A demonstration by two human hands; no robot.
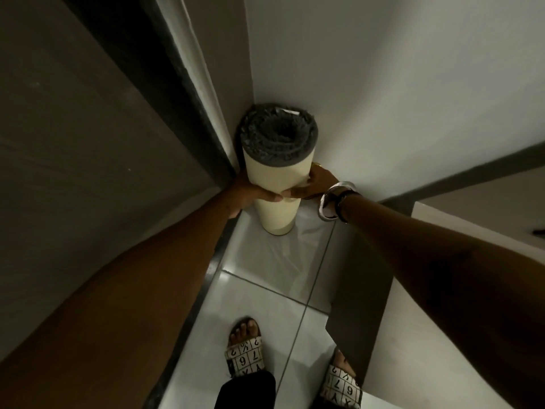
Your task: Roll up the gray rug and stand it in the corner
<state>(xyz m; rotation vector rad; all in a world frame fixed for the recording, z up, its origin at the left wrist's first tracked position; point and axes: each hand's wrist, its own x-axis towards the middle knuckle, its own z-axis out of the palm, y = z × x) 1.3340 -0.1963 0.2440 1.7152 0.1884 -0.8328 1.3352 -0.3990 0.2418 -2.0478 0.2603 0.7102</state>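
Observation:
The gray rug (278, 175) is rolled into a tight cylinder, its cream backing outside and the gray pile showing at the top end. It stands upright on the white tiled floor, pushed into the corner where two walls meet. My left hand (250, 194) wraps around the roll's left side at mid-height. My right hand (312, 184) grips the right side at the same height, with silver bangles on its wrist. The fingertips of both hands nearly touch across the front of the roll.
A dark door or panel with a pale frame (203, 93) runs along the left. A white wall (383, 84) with a dark baseboard stands on the right. A gray panel edge (362, 314) juts in at the lower right. My sandalled feet (244, 349) stand on the tiles (265, 276).

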